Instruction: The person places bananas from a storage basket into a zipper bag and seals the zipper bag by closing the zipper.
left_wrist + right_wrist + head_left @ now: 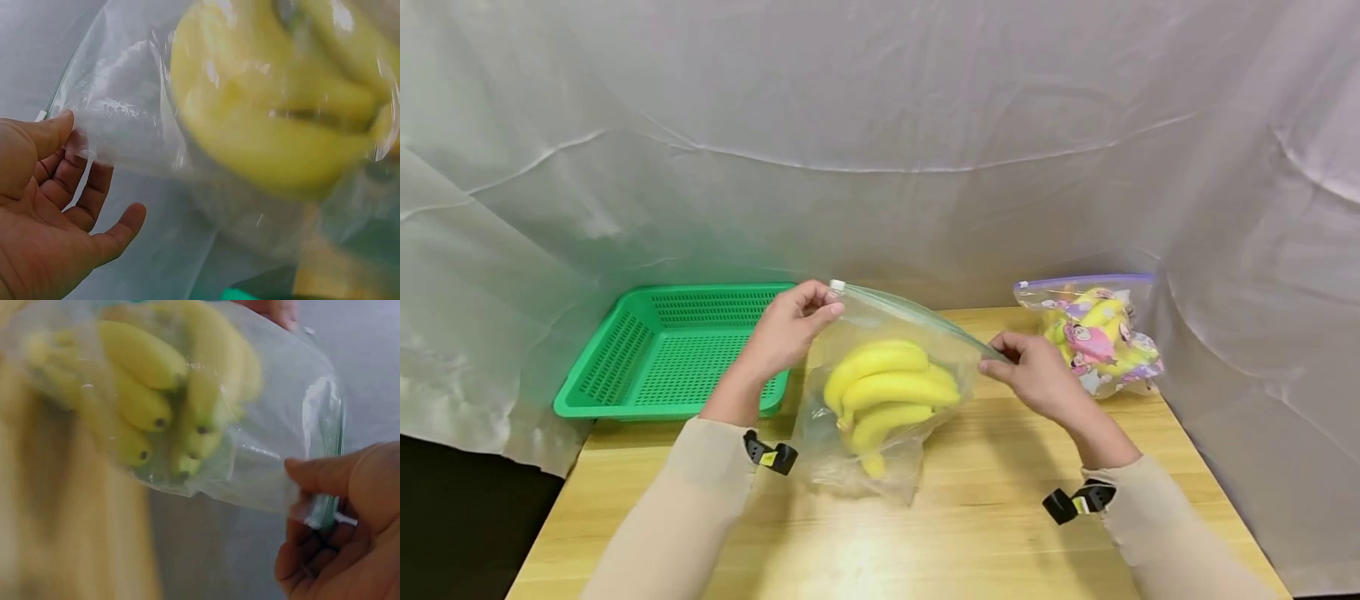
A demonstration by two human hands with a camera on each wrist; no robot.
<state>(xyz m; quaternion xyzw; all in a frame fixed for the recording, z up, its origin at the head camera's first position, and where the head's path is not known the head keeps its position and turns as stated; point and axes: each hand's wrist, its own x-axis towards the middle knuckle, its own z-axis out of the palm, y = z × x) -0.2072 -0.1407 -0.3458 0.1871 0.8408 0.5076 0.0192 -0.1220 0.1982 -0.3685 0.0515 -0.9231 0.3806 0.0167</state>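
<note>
A clear slider zip bag (820,433) with a bunch of yellow bananas (891,387) inside is held up between both hands over the table. My left hand (782,329) pinches its upper left corner between thumb and fingers, right by the white slider (837,286). At the opposite end of the green-tinted zip strip (925,312), my right hand (1033,371) grips the corner. The zip looks closed along its length. In the right wrist view, dark banana tips (159,422) show through the plastic (269,431). Whether the bag's bottom touches the table cannot be told.
A green plastic basket (602,400) with slotted walls stands at the back left of the wooden table (970,517). At the back right sits another zip bag (1101,337), purple-edged and printed, with yellow fruit inside. Grey cloth (880,133) hangs behind and at the sides.
</note>
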